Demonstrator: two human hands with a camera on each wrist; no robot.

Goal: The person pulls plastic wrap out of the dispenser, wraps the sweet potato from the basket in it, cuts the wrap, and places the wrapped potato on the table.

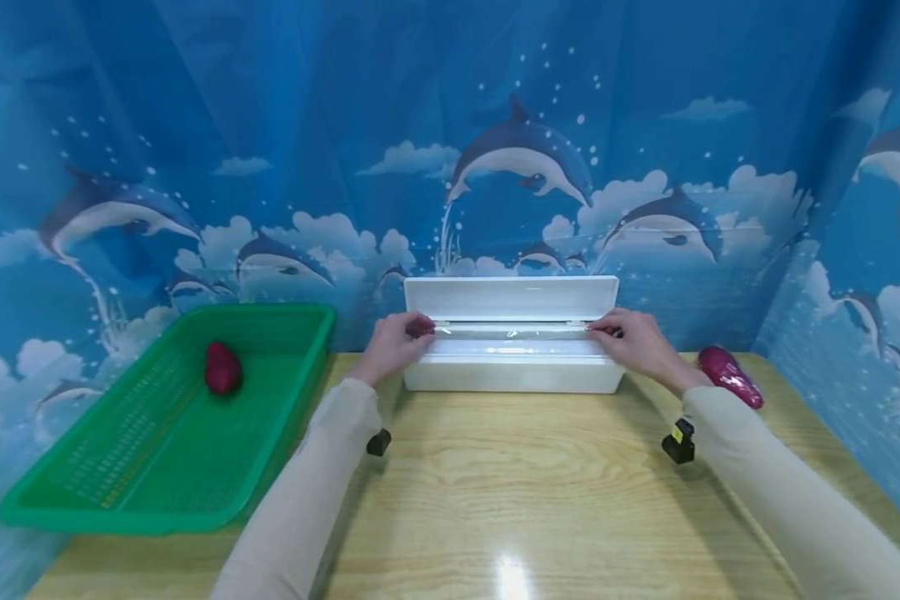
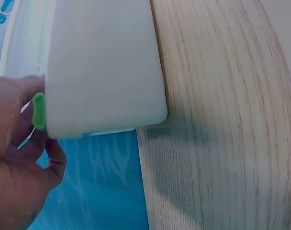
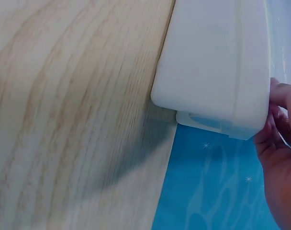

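A white cling film dispenser (image 1: 510, 377) stands at the back of the table with its lid (image 1: 510, 300) raised. Clear cling film (image 1: 513, 333) spans its opening. At the left end my left hand (image 1: 395, 343) pinches the film's edge between thumb and fingers. My right hand (image 1: 640, 342) does the same at the right end. In the left wrist view a green plastic piece (image 2: 39, 111) shows at the dispenser's end, beside the left fingers. The right wrist view has the right hand (image 3: 282, 153) curled at the dispenser's corner, its fingertips partly hidden.
To the left stands a green plastic basket (image 1: 285, 433) holding a dark red, rounded, elongated thing (image 1: 222, 368). A shiny purple-red elongated thing (image 1: 729, 377) lies on the table behind the right forearm. A blue dolphin-print curtain (image 1: 390, 100) hangs behind the wooden table (image 1: 525, 483).
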